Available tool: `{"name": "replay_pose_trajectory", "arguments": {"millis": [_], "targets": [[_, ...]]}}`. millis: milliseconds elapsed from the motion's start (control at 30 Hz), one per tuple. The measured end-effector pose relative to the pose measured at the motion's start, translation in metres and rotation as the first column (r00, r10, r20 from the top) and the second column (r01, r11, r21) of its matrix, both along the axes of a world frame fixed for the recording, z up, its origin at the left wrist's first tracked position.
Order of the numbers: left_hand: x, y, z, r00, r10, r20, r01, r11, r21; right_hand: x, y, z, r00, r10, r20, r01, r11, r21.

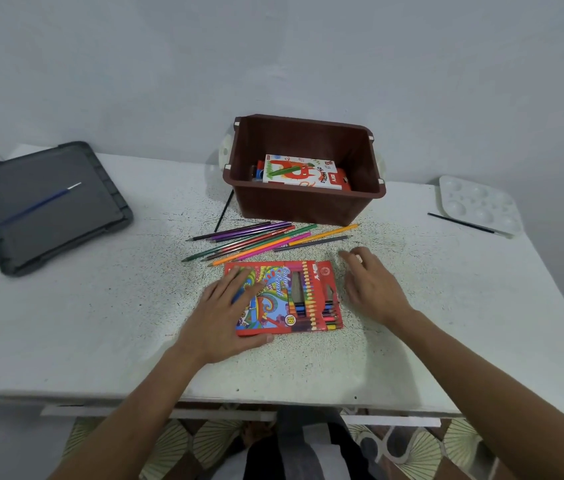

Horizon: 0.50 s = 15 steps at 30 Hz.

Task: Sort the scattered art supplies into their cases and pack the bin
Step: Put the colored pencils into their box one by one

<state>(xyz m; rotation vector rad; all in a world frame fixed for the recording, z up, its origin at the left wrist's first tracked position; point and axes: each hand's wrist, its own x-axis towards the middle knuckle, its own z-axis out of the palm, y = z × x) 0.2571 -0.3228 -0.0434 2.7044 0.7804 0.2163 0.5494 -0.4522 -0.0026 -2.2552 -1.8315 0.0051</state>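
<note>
A red colour pencil box lies flat near the table's front middle, with some pencils showing through its window. My left hand rests flat on the box's left half, fingers straight. My right hand hovers just right of the box, fingers loosely spread, holding nothing. Several loose coloured pencils lie scattered between the box and the brown bin. Inside the bin lies an oil pastels box on other items.
A grey lid with a blue paintbrush on it sits at the left. A white paint palette and a dark brush lie at the right. A thin black brush lies left of the bin.
</note>
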Motion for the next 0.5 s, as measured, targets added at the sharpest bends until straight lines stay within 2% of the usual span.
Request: {"name": "replay_pose_trajectory", "arguments": {"millis": [133,300,500], "targets": [[-0.001,0.000,0.000,1.000,0.000,-0.013,0.001,1.000,0.002,0.006,0.018,0.005,0.994,-0.111,0.023,0.113,0.988,-0.108],[0.000,0.000,0.001,1.000,-0.001,-0.013,0.001,1.000,-0.003,0.012,0.033,0.006,0.989,-0.090,0.115,0.117,0.960,-0.254],[0.000,0.001,0.001,1.000,-0.002,0.001,0.002,1.000,-0.010,0.013,0.037,0.007,0.981,-0.092,0.173,0.133,0.961,-0.244]]}}
